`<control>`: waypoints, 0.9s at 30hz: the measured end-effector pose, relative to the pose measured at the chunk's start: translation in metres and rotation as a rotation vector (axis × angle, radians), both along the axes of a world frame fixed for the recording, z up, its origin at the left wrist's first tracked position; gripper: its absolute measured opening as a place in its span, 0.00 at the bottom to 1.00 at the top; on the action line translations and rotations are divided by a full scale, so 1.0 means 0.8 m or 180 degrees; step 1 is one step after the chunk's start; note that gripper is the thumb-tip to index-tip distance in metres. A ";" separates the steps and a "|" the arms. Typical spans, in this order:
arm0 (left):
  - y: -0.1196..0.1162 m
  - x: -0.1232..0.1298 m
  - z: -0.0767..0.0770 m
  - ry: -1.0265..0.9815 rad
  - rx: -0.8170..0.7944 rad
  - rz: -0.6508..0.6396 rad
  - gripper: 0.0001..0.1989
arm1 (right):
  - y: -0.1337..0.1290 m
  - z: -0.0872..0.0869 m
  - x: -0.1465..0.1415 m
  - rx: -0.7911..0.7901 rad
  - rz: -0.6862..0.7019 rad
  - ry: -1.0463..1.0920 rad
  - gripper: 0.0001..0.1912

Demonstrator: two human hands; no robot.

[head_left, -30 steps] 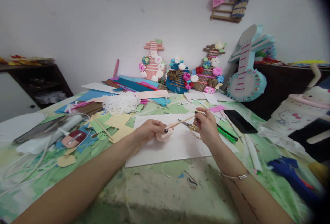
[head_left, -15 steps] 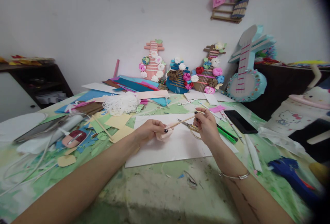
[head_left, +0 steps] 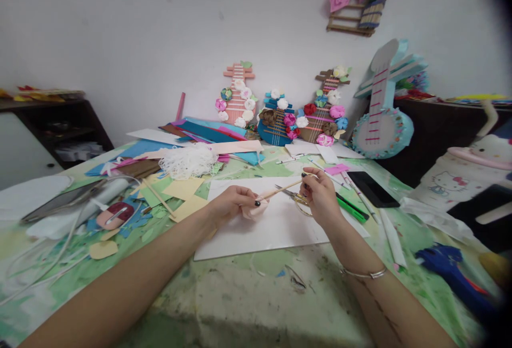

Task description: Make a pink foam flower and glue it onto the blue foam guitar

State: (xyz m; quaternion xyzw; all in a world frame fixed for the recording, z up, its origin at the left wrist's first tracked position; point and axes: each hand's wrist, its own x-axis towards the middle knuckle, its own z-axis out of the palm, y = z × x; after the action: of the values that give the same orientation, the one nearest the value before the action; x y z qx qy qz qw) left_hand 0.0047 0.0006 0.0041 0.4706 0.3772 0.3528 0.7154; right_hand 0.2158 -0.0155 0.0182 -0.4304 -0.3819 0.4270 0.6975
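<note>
Over a white board (head_left: 240,244) my two hands face each other. My left hand (head_left: 234,202) pinches a crumpled piece of pale pink paper (head_left: 256,211). A thin pale strip of twisted paper (head_left: 283,187) runs from it, slanting up to the right. The fingertips of my right hand (head_left: 319,193) are closed on the far end of that strip. Scissors with gold handles (head_left: 298,197) lie on the board behind the strip, partly hidden by my right hand. A green utility knife (head_left: 352,208) rests just right of that hand.
A blue glue gun (head_left: 448,268) lies at the right, below a black phone (head_left: 372,188). White string (head_left: 188,161) and paper scraps (head_left: 186,206) cover the left side. Flower-decorated paper instruments (head_left: 276,124) lean along the wall. A large cup (head_left: 452,177) stands far right.
</note>
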 end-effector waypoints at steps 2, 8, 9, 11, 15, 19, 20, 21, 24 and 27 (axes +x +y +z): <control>-0.001 0.000 0.002 -0.0037 0.0010 0.0003 0.11 | 0.000 0.000 0.000 0.0006 -0.0011 0.0003 0.15; -0.001 -0.001 0.002 -0.0041 0.0027 -0.0074 0.10 | 0.001 -0.001 0.000 -0.0012 -0.0016 -0.0021 0.15; -0.001 -0.001 0.001 -0.0039 0.0024 -0.0068 0.10 | 0.000 -0.001 0.000 -0.0018 -0.0015 -0.0028 0.15; 0.002 -0.002 -0.003 -0.0029 0.0013 -0.0044 0.11 | 0.000 -0.001 0.001 -0.0022 0.0010 -0.0038 0.15; 0.006 -0.002 -0.010 -0.0040 0.0077 -0.0006 0.11 | 0.000 -0.001 0.002 -0.0002 0.0055 -0.0067 0.14; 0.005 -0.002 -0.008 0.0018 0.0039 -0.0004 0.11 | 0.000 -0.002 0.002 0.0006 0.0060 -0.0086 0.14; 0.004 -0.002 -0.007 0.0027 0.0029 -0.0005 0.11 | 0.000 -0.002 0.002 0.0008 0.0059 -0.0078 0.15; 0.003 -0.002 -0.005 0.0026 0.0027 -0.0016 0.11 | 0.000 -0.002 0.002 0.0009 0.0057 -0.0064 0.15; 0.001 -0.001 -0.002 0.0022 0.0021 -0.0016 0.10 | 0.000 -0.001 0.001 0.0012 0.0041 -0.0019 0.15; 0.000 -0.001 -0.001 0.0024 0.0015 0.0006 0.11 | 0.000 0.000 0.000 0.0025 0.0012 0.0012 0.15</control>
State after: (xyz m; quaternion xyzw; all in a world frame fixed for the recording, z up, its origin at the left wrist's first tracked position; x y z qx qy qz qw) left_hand 0.0038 0.0008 0.0032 0.4733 0.3795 0.3526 0.7125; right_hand 0.2159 -0.0152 0.0180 -0.4261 -0.3831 0.4275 0.6992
